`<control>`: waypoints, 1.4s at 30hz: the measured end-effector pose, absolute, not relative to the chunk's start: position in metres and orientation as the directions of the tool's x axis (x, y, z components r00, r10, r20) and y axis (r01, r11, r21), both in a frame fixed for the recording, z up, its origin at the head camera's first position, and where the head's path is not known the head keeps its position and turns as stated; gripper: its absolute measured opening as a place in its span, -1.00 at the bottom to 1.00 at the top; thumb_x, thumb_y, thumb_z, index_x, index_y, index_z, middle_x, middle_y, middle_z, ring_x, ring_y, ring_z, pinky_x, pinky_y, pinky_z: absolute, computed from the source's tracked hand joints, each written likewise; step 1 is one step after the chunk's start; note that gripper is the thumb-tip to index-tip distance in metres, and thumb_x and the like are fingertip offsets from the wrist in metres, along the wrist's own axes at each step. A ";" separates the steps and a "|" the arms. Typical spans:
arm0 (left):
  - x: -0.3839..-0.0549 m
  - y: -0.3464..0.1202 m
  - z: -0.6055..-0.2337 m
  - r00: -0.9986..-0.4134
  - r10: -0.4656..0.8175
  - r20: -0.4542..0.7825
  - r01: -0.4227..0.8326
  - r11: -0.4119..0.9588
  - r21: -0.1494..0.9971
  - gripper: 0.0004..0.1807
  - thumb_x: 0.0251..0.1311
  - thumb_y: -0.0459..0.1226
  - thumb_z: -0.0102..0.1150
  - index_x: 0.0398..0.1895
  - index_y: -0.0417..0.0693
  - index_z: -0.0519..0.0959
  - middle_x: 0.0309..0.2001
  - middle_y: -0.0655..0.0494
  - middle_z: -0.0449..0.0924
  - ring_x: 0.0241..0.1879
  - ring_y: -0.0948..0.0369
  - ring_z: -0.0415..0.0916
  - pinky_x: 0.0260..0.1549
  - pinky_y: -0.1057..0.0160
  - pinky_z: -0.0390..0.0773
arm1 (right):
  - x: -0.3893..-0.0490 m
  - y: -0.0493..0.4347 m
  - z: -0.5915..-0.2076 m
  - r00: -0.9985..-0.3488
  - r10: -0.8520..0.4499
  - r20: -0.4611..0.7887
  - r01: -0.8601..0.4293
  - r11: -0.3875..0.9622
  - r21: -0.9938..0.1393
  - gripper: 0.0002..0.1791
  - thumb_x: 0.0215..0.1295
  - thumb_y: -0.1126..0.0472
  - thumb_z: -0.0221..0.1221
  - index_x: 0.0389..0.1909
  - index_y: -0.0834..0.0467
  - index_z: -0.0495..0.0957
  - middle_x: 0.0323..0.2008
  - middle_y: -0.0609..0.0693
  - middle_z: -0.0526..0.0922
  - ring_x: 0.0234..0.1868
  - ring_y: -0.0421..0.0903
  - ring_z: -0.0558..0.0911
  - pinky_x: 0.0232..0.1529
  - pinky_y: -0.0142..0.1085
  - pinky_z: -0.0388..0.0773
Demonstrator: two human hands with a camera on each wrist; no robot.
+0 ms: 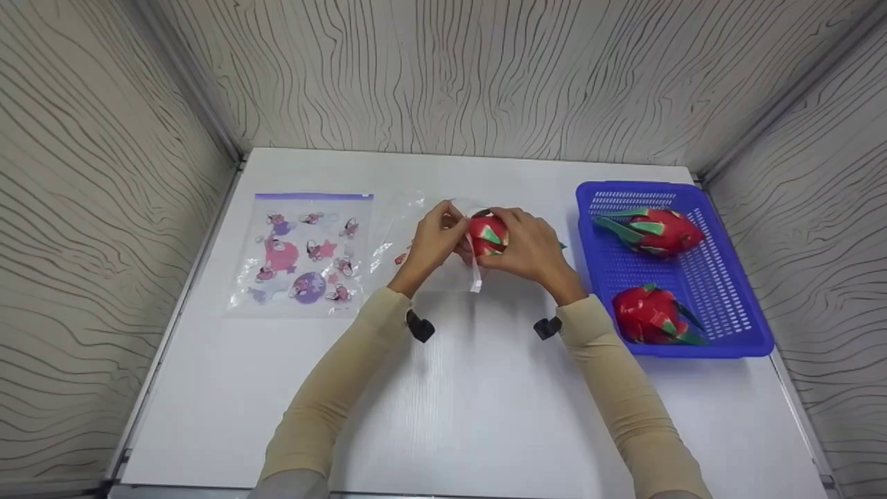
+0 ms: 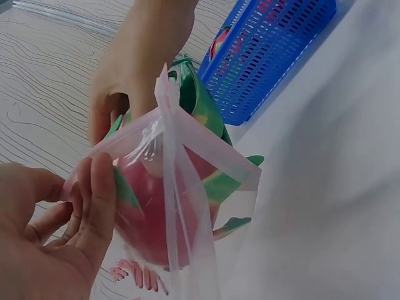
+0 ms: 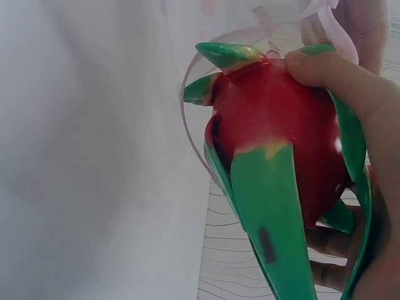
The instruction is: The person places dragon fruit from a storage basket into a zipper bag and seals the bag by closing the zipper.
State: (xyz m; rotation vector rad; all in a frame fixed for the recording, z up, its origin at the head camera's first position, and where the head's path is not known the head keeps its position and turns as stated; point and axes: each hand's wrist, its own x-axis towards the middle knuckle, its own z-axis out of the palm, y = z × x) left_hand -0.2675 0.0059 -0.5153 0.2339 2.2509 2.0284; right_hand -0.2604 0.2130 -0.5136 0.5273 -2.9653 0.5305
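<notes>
A red dragon fruit (image 1: 488, 234) with green leafy tips is gripped in my right hand (image 1: 528, 244), over the middle of the table. Its front end sits within the mouth of a clear zip bag (image 2: 187, 219), as the left wrist view shows. My left hand (image 1: 438, 235) pinches the bag's rim between thumb and fingers, to the left of the fruit. In the right wrist view the fruit's long green leaves (image 3: 269, 206) point back toward my wrist, with the bag's pinkish rim looping round the far end.
A blue plastic basket (image 1: 736, 277) at the right holds one dragon fruit (image 1: 662, 233) at its back and another dragon fruit (image 1: 648, 315) at its front. Flat on the left of the table (image 1: 443, 416) lies a zip bag (image 1: 305, 253) printed with pink and purple figures.
</notes>
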 end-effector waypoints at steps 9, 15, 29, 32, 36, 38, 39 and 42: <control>-0.267 0.006 -0.513 -0.980 0.195 0.029 0.044 0.074 0.996 -0.90 0.50 -0.32 0.19 -0.13 -0.19 0.51 -0.36 0.00 0.68 -0.56 0.26 0.64 -0.51 0.27 0.76 | -0.264 0.205 -0.514 -0.975 -0.198 0.102 -0.223 0.875 -0.430 0.09 0.00 -0.39 0.45 0.43 0.17 0.37 0.26 0.18 0.64 0.14 0.18 0.69 0.21 0.11 0.65; -0.265 0.007 -0.511 -0.981 0.188 0.041 0.060 0.100 0.993 -0.90 0.49 -0.31 0.21 -0.14 -0.17 0.53 -0.38 0.02 0.69 -0.56 0.27 0.63 -0.52 0.32 0.72 | -0.265 0.199 -0.517 -0.986 -0.144 0.089 -0.169 0.871 -0.462 0.04 -0.02 -0.35 0.45 0.39 0.17 0.40 0.22 0.17 0.66 0.12 0.16 0.70 0.19 0.10 0.66; -0.265 0.003 -0.514 -0.975 0.219 0.035 0.065 0.132 0.989 -0.84 0.50 -0.26 0.26 -0.07 -0.15 0.52 -0.37 0.11 0.60 -0.57 0.28 0.55 -0.58 0.38 0.62 | -0.264 0.187 -0.519 -0.999 -0.027 0.045 -0.047 0.854 -0.518 0.05 0.04 -0.37 0.44 0.40 0.17 0.31 0.26 0.23 0.64 0.16 0.21 0.70 0.22 0.12 0.66; -0.265 0.002 -0.514 -0.978 0.208 0.029 0.062 0.151 0.987 -0.84 0.49 -0.26 0.27 -0.07 -0.15 0.53 -0.34 0.09 0.61 -0.55 0.28 0.56 -0.55 0.36 0.66 | -0.263 0.185 -0.520 -0.999 -0.011 0.035 -0.028 0.850 -0.525 0.05 0.04 -0.41 0.43 0.37 0.16 0.31 0.23 0.23 0.65 0.13 0.21 0.71 0.19 0.12 0.68; -0.265 0.002 -0.514 -0.975 0.223 0.019 0.052 0.142 0.989 -0.85 0.49 -0.28 0.26 -0.07 -0.15 0.53 -0.31 0.04 0.66 -0.50 0.27 0.60 -0.50 0.34 0.70 | -0.264 0.182 -0.522 -1.000 0.015 0.017 0.004 0.840 -0.542 0.04 0.04 -0.37 0.45 0.36 0.17 0.30 0.24 0.22 0.63 0.14 0.20 0.71 0.19 0.11 0.67; -0.265 0.002 -0.514 -0.972 0.233 0.023 0.054 0.124 0.991 -0.86 0.49 -0.30 0.25 -0.06 -0.16 0.52 -0.29 0.01 0.68 -0.48 0.26 0.62 -0.47 0.34 0.71 | -0.265 0.181 -0.524 -1.000 0.023 0.012 0.012 0.834 -0.551 0.00 0.06 -0.32 0.46 0.36 0.18 0.30 0.26 0.23 0.63 0.15 0.20 0.70 0.20 0.11 0.67; -0.265 0.002 -0.514 -0.971 0.238 0.026 0.055 0.114 0.992 -0.86 0.50 -0.30 0.24 -0.06 -0.16 0.51 -0.28 0.00 0.68 -0.47 0.25 0.63 -0.46 0.34 0.71 | -0.266 0.180 -0.524 -1.000 0.025 0.011 0.015 0.832 -0.554 -0.01 0.07 -0.28 0.46 0.36 0.18 0.30 0.26 0.23 0.62 0.15 0.20 0.70 0.20 0.11 0.66; -0.265 0.003 -0.515 -0.972 0.232 0.034 0.060 0.107 0.992 -0.88 0.50 -0.30 0.22 -0.07 -0.15 0.50 -0.26 0.00 0.68 -0.43 0.26 0.63 -0.43 0.35 0.70 | -0.266 0.180 -0.527 -1.000 0.018 -0.006 0.018 0.833 -0.554 -0.04 0.10 -0.27 0.45 0.36 0.18 0.30 0.25 0.23 0.62 0.15 0.20 0.70 0.20 0.11 0.67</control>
